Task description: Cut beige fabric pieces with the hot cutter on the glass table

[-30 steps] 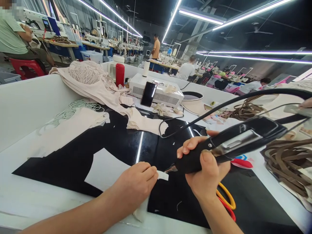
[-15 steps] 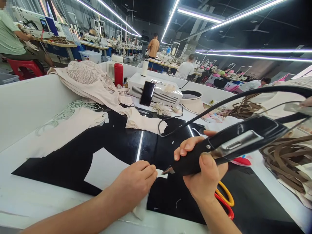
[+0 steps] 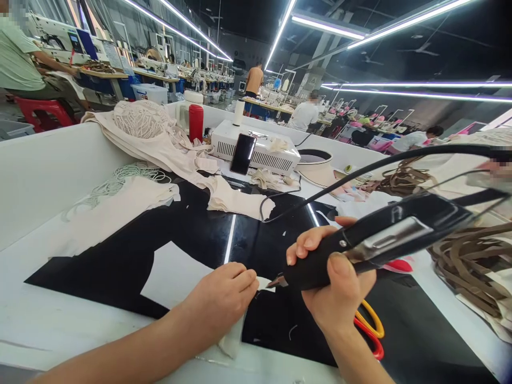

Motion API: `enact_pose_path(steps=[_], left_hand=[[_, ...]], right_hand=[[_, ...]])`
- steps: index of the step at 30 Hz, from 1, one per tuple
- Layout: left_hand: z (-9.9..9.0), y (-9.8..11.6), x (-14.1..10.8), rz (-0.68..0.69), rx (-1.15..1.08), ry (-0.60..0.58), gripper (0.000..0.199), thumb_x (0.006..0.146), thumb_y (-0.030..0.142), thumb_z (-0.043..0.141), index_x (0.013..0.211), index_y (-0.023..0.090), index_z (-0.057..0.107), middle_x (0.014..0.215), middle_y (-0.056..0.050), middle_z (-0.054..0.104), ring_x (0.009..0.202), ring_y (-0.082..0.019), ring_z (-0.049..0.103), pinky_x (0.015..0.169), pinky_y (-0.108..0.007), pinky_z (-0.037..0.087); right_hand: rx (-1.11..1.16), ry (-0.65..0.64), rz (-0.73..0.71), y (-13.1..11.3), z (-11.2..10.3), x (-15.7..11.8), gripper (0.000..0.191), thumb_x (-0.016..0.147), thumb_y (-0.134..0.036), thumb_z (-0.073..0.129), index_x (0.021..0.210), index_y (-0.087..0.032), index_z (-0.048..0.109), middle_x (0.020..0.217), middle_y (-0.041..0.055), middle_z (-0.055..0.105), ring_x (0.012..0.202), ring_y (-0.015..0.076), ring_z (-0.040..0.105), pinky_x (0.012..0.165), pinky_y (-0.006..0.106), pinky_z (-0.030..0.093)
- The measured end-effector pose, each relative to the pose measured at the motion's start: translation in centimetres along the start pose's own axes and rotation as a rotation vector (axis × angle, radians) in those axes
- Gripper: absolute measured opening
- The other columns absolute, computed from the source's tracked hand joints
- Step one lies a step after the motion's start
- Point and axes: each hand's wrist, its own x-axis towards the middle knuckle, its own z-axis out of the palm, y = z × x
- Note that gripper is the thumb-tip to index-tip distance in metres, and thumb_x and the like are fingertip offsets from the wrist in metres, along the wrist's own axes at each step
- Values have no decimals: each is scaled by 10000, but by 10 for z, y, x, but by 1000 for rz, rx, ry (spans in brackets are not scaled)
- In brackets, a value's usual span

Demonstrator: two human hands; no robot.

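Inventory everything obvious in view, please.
Long corded tool: one, black, right
Narrow strip: one, white, centre
Smooth sheeting: count unclear, black, on tabletop
Fabric pieces: several, beige, left and centre
Thin cords: several, pale green, left
Slotted box: one, white, back
Rectangular phone: one, black, before box
Cylindrical bottle: one, red, back
Curved visor: one, beige, back
Strap bundles: two, brown, right
Curved loops: two, yellow and red, right
Sewing machines: several, white, background
People: several, mixed clothing, background
Left hand: one, bare, holding strip
Right hand: one, bare, gripping tool

A white table [image 3: 60, 328] carries black sheeting [image 3: 100, 277], a vented box [image 3: 276, 160].
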Motion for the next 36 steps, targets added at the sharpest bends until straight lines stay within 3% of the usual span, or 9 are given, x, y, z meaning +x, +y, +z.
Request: enact_pose_path(steps=[6,14,20,24,27,32,36], left_hand=[[0,0,-1,-16,-8,12,344,937,-13,519,1231,137,615,1188,-86,670,1077,-214,613,965,-345,466],[2,-3,1,-12,-18,45,323,929,-14,513,1189,154,605,1146,-73,676,1050,-211,630,977,-343,480],[-15,7,-10,-115,81,234,438,865,-84,401,1234,96,554,1167,-97,670,1064,-219,636,927,-321,514],[-19,21,-26,-227,-74,63,432,727,-89,482,1058,182,543,1031,-41,648,889,-188,645,626,-257,505],[-17,24,-30,-262,-136,-34,430,683,-77,525,1009,203,521,1025,-26,638,867,-185,648,519,-245,449],[-7,17,-29,-247,-24,-1,442,748,-115,469,1060,193,522,1024,-34,663,882,-192,676,597,-251,500],[1,10,-30,-230,-11,3,423,836,-88,481,1148,192,542,1105,-53,691,996,-197,688,772,-264,553]], right_hand=[[5,17,-8,0,-8,0,344,840,-321,771,1140,-285,607,766,-44,646,608,134,577,494,266,554],[-26,25,2,2,-2,-3,323,863,-296,746,1141,-285,583,765,-43,643,589,136,593,494,284,558],[-31,11,-9,-1,-5,-8,375,856,-326,780,1173,-286,584,786,-38,643,615,137,606,511,278,558],[-64,2,-4,-5,-5,-14,377,865,-338,776,1190,-294,590,799,-34,640,618,143,611,521,292,563],[-68,0,-5,-6,-5,-17,379,873,-331,769,1205,-298,589,809,-30,643,624,145,615,537,302,570],[-78,0,-4,-8,-5,-21,375,880,-330,764,1209,-295,589,810,-22,639,636,149,612,536,300,562],[-63,1,-8,-10,-5,-24,370,882,-310,764,1212,-290,597,816,-20,642,653,148,617,537,298,574]])
